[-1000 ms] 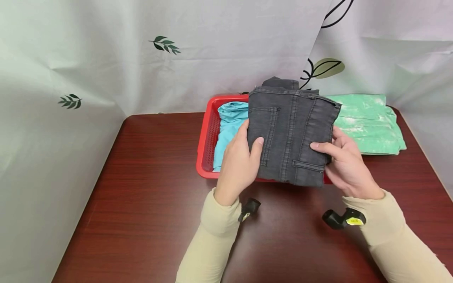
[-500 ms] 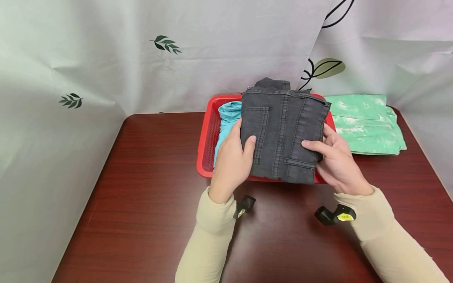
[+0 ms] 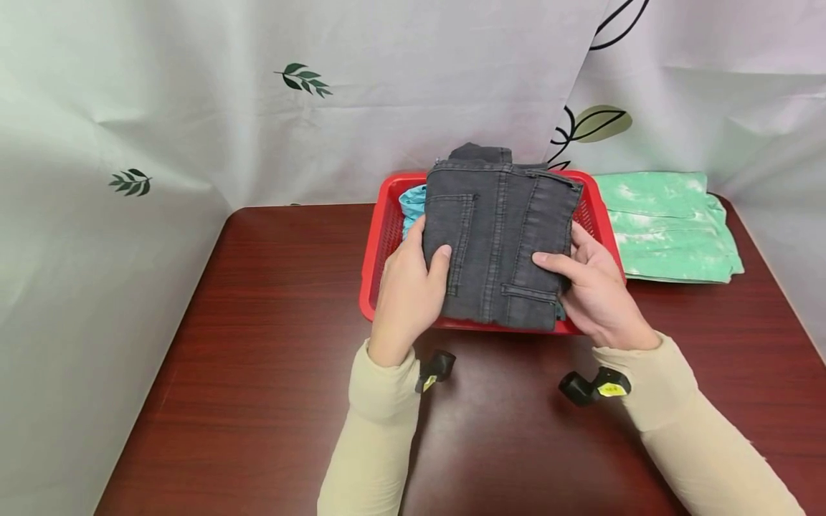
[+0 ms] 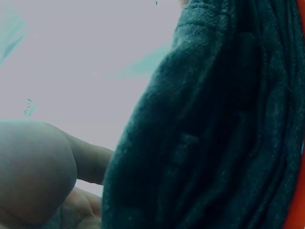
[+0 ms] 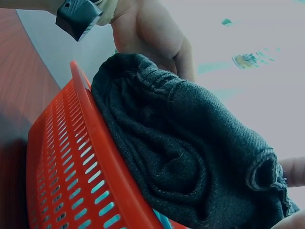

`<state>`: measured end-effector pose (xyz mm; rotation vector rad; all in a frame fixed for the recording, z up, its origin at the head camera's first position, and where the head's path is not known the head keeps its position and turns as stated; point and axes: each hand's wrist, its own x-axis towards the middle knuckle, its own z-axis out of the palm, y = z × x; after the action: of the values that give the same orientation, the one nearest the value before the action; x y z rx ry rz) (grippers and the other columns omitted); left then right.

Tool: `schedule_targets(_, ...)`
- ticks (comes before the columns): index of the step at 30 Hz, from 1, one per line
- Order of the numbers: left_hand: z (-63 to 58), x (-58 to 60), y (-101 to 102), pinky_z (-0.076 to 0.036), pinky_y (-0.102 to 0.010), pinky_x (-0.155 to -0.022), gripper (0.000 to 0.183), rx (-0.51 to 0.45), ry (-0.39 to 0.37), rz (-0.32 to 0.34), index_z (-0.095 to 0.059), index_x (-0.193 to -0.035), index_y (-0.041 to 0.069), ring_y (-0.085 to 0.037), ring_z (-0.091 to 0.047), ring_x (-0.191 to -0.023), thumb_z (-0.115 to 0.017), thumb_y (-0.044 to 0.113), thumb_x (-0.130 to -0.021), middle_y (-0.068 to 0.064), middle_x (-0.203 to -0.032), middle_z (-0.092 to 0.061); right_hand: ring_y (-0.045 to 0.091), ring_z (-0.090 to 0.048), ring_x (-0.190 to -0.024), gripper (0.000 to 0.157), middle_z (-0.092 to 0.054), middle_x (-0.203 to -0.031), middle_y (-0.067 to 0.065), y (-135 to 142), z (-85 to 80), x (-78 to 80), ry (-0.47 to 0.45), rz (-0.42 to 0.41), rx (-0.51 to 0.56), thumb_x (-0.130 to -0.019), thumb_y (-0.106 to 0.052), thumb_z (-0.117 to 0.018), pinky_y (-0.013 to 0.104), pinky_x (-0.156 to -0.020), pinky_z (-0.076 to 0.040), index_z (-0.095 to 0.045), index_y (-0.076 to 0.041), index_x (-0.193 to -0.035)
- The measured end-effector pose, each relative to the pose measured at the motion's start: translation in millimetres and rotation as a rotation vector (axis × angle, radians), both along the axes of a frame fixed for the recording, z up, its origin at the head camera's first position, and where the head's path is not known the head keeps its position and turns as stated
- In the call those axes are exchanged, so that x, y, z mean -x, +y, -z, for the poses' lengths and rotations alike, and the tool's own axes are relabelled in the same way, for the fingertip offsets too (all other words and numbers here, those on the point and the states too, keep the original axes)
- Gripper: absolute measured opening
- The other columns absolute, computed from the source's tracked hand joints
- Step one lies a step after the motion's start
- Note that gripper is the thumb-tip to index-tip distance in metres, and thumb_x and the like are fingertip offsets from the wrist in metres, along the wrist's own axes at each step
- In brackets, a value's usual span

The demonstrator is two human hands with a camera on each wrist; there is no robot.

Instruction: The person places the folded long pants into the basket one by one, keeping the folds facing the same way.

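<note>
Folded dark grey jeans (image 3: 493, 244) are held between both hands over a red plastic basket (image 3: 369, 287). My left hand (image 3: 408, 292) grips their left side, thumb on top. On the right side my right hand (image 3: 596, 290) pinches them, its thumb lying on the front and its other fingers behind. Light blue cloth (image 3: 413, 206) shows inside the basket at the left; the jeans hide most of it. In the right wrist view the rolled layers of the jeans (image 5: 162, 148) sit close against the basket rim (image 5: 109, 157); whether they touch it I cannot tell.
Folded green-and-white cloth (image 3: 674, 229) lies right of the basket on the dark red wooden table (image 3: 271, 344). A white curtain (image 3: 400, 86) with leaf prints rises behind the table. Each sleeve carries a small black camera (image 3: 439, 367).
Both hands have carried the jeans left over the basket. More of the basket's right side now shows, and less of the blue cloth.
</note>
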<state>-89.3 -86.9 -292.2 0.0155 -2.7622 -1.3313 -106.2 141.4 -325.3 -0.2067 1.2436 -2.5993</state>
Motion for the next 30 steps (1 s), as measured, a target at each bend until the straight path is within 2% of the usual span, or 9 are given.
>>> schedule_targets(5, -0.1, 1.0, -4, -0.042, -0.046, -0.107, 0.062, 0.013, 0.008, -0.023, -0.036, -0.155, 0.006, -0.027, -0.052, -0.130, -0.057, 0.027, -0.100, -0.008, -0.148, -0.051, 0.023, -0.066, -0.116, 0.059, -0.057, -0.138, 0.012, -5, 0.9, 3.0, -0.007, -0.007, -0.036, -0.098, 0.010, -0.054, 0.038, -0.090, -0.055, -0.034, -0.007, -0.151)
schedule_targets(14, 0.0, 3.1, -13, -0.047, -0.045, -0.102, 0.058, 0.038, 0.020, -0.064, -0.040, -0.153, 0.006, -0.027, -0.060, -0.118, -0.057, 0.024, -0.100, -0.011, -0.137, -0.059, 0.020, -0.064, -0.116, 0.061, -0.056, -0.139, 0.010, -16, 0.7, 9.4, -0.020, -0.025, -0.114, -0.098, 0.007, -0.056, 0.035, -0.089, -0.056, -0.034, -0.010, -0.152)
schedule_targets(22, 0.2, 5.3, -19, -0.044, -0.046, -0.105, 0.056, 0.056, 0.019, -0.077, -0.041, -0.151, 0.004, -0.030, -0.059, -0.120, -0.056, 0.022, -0.100, -0.013, -0.138, -0.059, 0.020, -0.061, -0.118, 0.065, -0.052, -0.141, 0.009, -21, -0.7, 9.8, -0.027, -0.060, -0.130, -0.094, 0.016, -0.047, 0.034, -0.090, -0.056, -0.033, -0.012, -0.152)
schedule_targets(30, 0.9, 6.7, -23, -0.043, -0.046, -0.106, 0.058, 0.072, -0.020, -0.098, -0.039, -0.153, 0.003, -0.031, -0.057, -0.123, -0.056, 0.023, -0.101, -0.015, -0.141, -0.056, 0.020, -0.061, -0.118, 0.066, -0.050, -0.143, 0.010, -26, -0.1, 11.6, -0.035, -0.059, -0.207, -0.095, 0.013, -0.051, 0.033, -0.088, -0.056, -0.033, -0.013, -0.152)
